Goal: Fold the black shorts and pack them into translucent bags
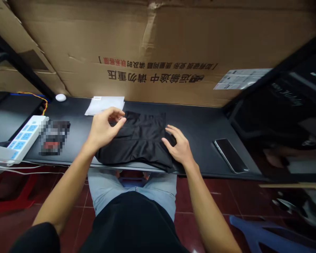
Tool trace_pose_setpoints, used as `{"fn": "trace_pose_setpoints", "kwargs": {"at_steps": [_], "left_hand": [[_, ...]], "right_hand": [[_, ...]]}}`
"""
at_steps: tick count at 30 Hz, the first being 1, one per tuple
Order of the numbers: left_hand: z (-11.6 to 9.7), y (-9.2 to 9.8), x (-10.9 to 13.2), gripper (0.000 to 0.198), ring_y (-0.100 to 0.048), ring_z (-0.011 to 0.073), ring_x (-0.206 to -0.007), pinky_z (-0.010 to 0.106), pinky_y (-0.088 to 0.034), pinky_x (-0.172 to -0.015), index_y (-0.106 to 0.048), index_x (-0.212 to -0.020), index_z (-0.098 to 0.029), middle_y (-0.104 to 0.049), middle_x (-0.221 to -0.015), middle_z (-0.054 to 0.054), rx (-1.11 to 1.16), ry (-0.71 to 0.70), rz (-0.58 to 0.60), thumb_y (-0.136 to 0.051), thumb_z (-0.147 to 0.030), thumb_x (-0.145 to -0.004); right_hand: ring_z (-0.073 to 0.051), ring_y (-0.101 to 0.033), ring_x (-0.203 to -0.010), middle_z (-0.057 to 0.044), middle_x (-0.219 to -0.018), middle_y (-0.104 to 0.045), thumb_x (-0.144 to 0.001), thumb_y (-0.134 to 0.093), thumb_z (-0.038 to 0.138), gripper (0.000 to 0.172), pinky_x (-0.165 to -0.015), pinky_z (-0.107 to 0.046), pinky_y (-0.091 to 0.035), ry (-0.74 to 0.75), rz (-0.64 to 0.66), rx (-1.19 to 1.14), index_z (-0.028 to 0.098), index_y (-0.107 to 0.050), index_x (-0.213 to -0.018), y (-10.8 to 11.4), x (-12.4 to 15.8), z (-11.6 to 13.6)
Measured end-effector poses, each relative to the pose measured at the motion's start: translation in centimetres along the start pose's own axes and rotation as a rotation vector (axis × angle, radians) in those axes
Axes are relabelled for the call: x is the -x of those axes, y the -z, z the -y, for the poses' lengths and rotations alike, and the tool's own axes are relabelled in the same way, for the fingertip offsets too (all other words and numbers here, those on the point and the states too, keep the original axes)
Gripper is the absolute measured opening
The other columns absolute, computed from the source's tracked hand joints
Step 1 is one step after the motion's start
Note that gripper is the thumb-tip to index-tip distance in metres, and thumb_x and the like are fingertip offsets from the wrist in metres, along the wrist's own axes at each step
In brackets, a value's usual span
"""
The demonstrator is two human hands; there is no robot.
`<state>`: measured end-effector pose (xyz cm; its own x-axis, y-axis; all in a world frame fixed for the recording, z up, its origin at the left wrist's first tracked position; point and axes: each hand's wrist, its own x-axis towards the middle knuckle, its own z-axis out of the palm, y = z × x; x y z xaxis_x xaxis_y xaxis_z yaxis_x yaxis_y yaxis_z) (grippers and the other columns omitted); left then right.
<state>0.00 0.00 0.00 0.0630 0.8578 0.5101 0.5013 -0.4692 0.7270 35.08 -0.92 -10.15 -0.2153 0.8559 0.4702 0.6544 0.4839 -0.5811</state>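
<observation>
A black piece of clothing [140, 140] lies spread on the black table, with wrinkles across it and its lower edge near the table's front edge. What kind of garment it is I cannot tell. Over its upper left side hovers my left hand [105, 126], fingers bent and a gap between them and the thumb; I see nothing in it. My right hand [179, 146] is at the garment's right side, thumb and fingers apart, with the fingertips at or close to the cloth. Just behind my left hand lies a flat white packet [105, 103].
On the left are a power strip [25, 138] with cables, a blurred-out item [54, 137] and a white rounded object [60, 97]. A phone [230, 155] lies at the right. A large cardboard sheet [158, 45] stands behind the table [200, 130]. A blue stool [260, 233] is below right.
</observation>
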Motion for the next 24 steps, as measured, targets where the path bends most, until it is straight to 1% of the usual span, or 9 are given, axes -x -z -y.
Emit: {"fn": "trace_pose_setpoints", "kwargs": {"at_steps": [2,4,6,8,11,13,15,20,24], "left_hand": [[3.3,-0.5,-1.9,0.021,-0.073,0.0213,-0.09,0.038,-0.06,-0.091,-0.075,-0.113,-0.024,-0.078,-0.105,0.005,-0.205,-0.003,0.099,-0.076,-0.033,-0.095],[5.7,-1.4,-3.8,0.027,-0.072,0.0244,-0.094,0.041,-0.058,-0.094,-0.075,-0.12,-0.022,-0.077,-0.114,0.009,-0.351,0.0,0.184,-0.073,-0.033,-0.096],[7.2,-2.7,-5.2,0.03,-0.072,0.0276,-0.096,0.044,-0.057,-0.096,-0.075,-0.123,-0.018,-0.075,-0.117,0.013,-0.447,-0.004,0.257,-0.072,-0.035,-0.097],[8.0,-3.9,-6.2,0.03,-0.071,0.0304,-0.098,0.046,-0.056,-0.097,-0.076,-0.12,-0.017,-0.075,-0.115,0.015,-0.507,-0.003,0.317,-0.072,-0.036,-0.097],[8.6,-5.0,-6.9,0.023,-0.069,0.0324,-0.099,0.047,-0.055,-0.095,-0.077,-0.114,-0.018,-0.073,-0.106,0.013,-0.551,0.015,0.351,-0.071,-0.033,-0.097],[8.6,-5.3,-6.8,0.019,-0.068,0.0317,-0.098,0.046,-0.054,-0.095,-0.077,-0.112,-0.019,-0.072,-0.103,0.012,-0.55,0.016,0.342,-0.069,-0.029,-0.097],[8.5,-5.1,-6.6,0.019,-0.066,0.0299,-0.097,0.045,-0.054,-0.096,-0.077,-0.112,-0.019,-0.071,-0.102,0.011,-0.522,0.002,0.324,-0.068,-0.027,-0.097],[7.6,-3.7,-5.2,0.02,-0.065,0.0255,-0.095,0.042,-0.055,-0.096,-0.075,-0.115,-0.02,-0.067,-0.1,0.008,-0.395,-0.076,0.335,-0.066,-0.025,-0.097],[6.9,-1.9,-3.3,0.016,-0.067,0.0251,-0.106,0.042,-0.057,-0.101,-0.074,-0.111,-0.021,-0.069,-0.113,0.01,-0.298,-0.162,0.391,-0.065,-0.026,-0.098]], "right_hand": [[-0.033,-0.065,-0.141,-0.012,-0.149,-0.07,-0.103,-0.068,0.051,0.043,-0.122,-0.059,-0.054,0.027,-0.072,-0.011,0.028,-0.069,-0.14,0.0,-2.1,-0.5],[-0.034,-0.067,-0.136,-0.013,-0.145,-0.071,-0.102,-0.069,0.053,0.045,-0.117,-0.058,-0.058,0.027,-0.094,0.001,0.027,-0.07,-0.139,-0.2,-4.6,-1.2],[-0.033,-0.072,-0.124,-0.015,-0.142,-0.072,-0.1,-0.068,0.055,0.049,-0.11,-0.055,-0.062,-0.002,-0.095,0.022,0.025,-0.07,-0.139,-0.7,-7.0,-2.1],[-0.032,-0.074,-0.113,-0.015,-0.136,-0.074,-0.099,-0.068,0.055,0.051,-0.105,-0.054,-0.064,-0.041,-0.095,0.043,0.023,-0.071,-0.138,-1.3,-9.0,-3.0],[-0.031,-0.074,-0.103,-0.013,-0.118,-0.078,-0.097,-0.07,0.053,0.044,-0.102,-0.055,-0.063,-0.072,-0.084,0.066,0.022,-0.076,-0.128,-2.2,-10.8,-4.0],[-0.03,-0.074,-0.099,-0.01,-0.106,-0.079,-0.096,-0.071,0.047,0.034,-0.101,-0.055,-0.063,-0.07,-0.081,0.073,0.023,-0.079,-0.118,-2.4,-11.2,-4.3],[-0.03,-0.074,-0.096,-0.009,-0.1,-0.078,-0.095,-0.071,0.042,0.026,-0.1,-0.054,-0.062,-0.058,-0.09,0.055,0.023,-0.08,-0.11,-2.3,-11.1,-4.3],[-0.028,-0.077,-0.1,-0.009,-0.108,-0.081,-0.095,-0.072,0.042,0.021,-0.096,-0.047,-0.065,-0.005,-0.108,-0.095,0.024,-0.078,-0.103,-0.6,-9.7,-3.5],[-0.03,-0.078,-0.118,-0.008,-0.123,-0.082,-0.095,-0.072,0.042,0.017,-0.112,-0.05,-0.06,0.046,0.038,-0.223,0.026,-0.076,-0.101,1.2,-7.4,-2.9]]}}
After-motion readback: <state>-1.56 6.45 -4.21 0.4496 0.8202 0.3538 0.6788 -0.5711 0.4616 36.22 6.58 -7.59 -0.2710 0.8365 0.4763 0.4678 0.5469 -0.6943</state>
